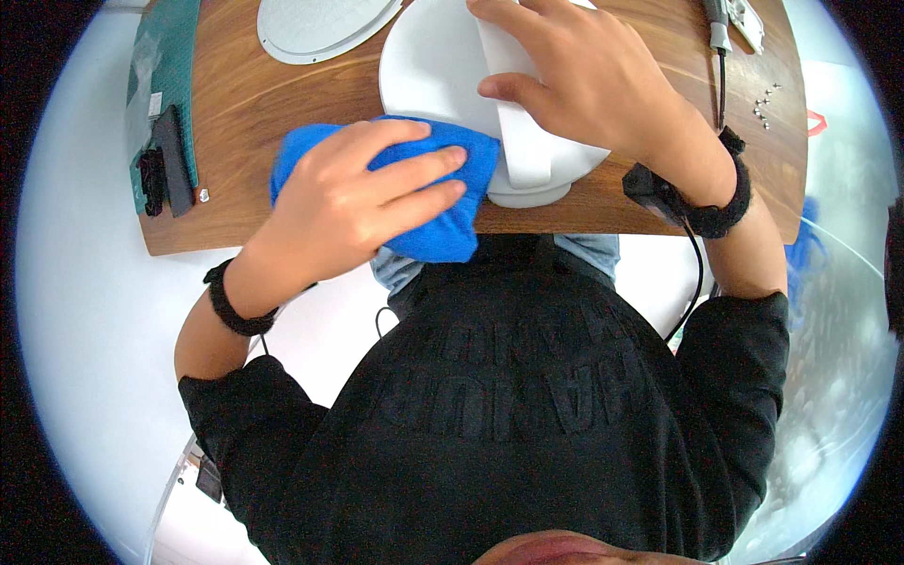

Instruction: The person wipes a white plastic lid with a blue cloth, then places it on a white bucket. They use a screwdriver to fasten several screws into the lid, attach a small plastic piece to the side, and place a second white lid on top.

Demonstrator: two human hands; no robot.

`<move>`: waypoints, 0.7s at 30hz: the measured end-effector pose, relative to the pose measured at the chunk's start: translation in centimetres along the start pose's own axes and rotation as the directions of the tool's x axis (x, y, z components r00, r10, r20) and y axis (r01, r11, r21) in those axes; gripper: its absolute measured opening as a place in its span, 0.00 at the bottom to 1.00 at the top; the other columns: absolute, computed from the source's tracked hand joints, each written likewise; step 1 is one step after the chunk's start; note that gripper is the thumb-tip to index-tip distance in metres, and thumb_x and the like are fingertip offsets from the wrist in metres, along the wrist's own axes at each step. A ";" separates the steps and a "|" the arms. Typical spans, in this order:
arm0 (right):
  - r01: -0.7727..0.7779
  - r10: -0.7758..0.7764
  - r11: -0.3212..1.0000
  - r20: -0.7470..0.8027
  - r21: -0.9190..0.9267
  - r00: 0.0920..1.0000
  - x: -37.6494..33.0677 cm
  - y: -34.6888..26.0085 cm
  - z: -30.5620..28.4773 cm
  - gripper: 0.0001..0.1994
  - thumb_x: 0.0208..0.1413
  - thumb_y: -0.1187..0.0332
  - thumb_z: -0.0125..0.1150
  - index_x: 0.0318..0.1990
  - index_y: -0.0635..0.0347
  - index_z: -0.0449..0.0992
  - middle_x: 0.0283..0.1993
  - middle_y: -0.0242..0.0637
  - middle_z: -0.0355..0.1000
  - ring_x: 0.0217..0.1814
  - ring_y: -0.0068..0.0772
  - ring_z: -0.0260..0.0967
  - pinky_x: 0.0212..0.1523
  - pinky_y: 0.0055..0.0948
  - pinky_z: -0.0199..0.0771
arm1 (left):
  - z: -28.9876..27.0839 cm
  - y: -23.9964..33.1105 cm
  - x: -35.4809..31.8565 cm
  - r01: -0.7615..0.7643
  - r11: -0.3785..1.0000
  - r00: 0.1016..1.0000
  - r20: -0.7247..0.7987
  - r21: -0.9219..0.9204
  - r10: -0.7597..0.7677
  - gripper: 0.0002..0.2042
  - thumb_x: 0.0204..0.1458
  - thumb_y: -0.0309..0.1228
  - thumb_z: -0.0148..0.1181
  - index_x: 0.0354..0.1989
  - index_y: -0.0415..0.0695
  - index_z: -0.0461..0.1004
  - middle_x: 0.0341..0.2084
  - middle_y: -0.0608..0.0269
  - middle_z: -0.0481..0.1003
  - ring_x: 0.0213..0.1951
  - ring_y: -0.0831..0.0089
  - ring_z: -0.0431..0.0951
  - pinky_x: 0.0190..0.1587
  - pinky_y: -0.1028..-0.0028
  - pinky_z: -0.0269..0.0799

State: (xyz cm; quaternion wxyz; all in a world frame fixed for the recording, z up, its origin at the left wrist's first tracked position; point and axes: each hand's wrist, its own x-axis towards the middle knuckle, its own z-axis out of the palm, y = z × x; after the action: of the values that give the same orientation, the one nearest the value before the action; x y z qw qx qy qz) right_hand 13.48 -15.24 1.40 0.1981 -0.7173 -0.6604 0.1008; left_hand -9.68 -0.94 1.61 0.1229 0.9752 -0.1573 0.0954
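A round white plastic body (428, 71) lies near the front edge of the wooden table, and a raised white bar (524, 141) runs across it. Under my left hand (363, 184) is a folded blue cloth (438, 226), held against the left front rim of the round body. Part of the cloth hangs past the table edge. My right hand (574, 71) reaches over the bar from the right, thumb and fingers spread; the thumb tip lies by the bar's left side. The far part of the round body runs out of the picture.
A flat white disc (325, 28) lies at the far left of the wooden table (245, 94). Dark parts (169, 160) rest on a green mat (165, 56) at the left edge. Several small screws (765, 108) and a corded tool (718, 33) are at the right.
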 end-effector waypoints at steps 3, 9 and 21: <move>0.016 -0.016 1.000 -0.022 -0.008 1.000 0.2 0.0 0.2 0.31 0.53 0.59 0.71 0.60 0.68 0.69 0.66 0.64 0.62 0.48 0.68 0.77 0.44 0.51 0.82 | -1.0 -0.5 0.1 -0.028 1.000 0.999 0.036 -0.008 0.029 0.09 0.45 0.30 0.65 0.37 0.49 0.84 0.49 0.69 0.81 0.50 0.61 0.79 0.45 0.62 0.80; -0.007 0.007 1.000 0.009 -0.012 1.000 0.3 0.1 0.2 0.31 0.53 0.58 0.71 0.59 0.68 0.69 0.66 0.64 0.62 0.49 0.68 0.76 0.44 0.51 0.82 | -0.8 0.3 1.5 -0.127 0.988 0.988 0.082 -0.083 0.134 0.08 0.45 0.30 0.68 0.35 0.48 0.83 0.47 0.70 0.81 0.51 0.62 0.78 0.46 0.64 0.79; -0.002 0.003 1.000 0.017 -0.017 1.000 0.1 0.0 -0.3 0.31 0.53 0.57 0.71 0.60 0.65 0.70 0.66 0.60 0.63 0.51 0.65 0.76 0.44 0.51 0.82 | -1.4 -1.7 0.8 -0.031 0.986 0.995 0.087 -0.165 0.046 0.12 0.46 0.26 0.65 0.40 0.48 0.83 0.52 0.67 0.81 0.55 0.60 0.78 0.51 0.60 0.78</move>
State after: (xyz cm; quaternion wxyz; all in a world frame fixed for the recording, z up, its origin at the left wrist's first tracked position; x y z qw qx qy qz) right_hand 13.62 -15.15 1.71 0.1862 -0.7189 -0.6620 0.1014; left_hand -8.53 0.75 2.74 0.1935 0.9619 -0.1887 0.0405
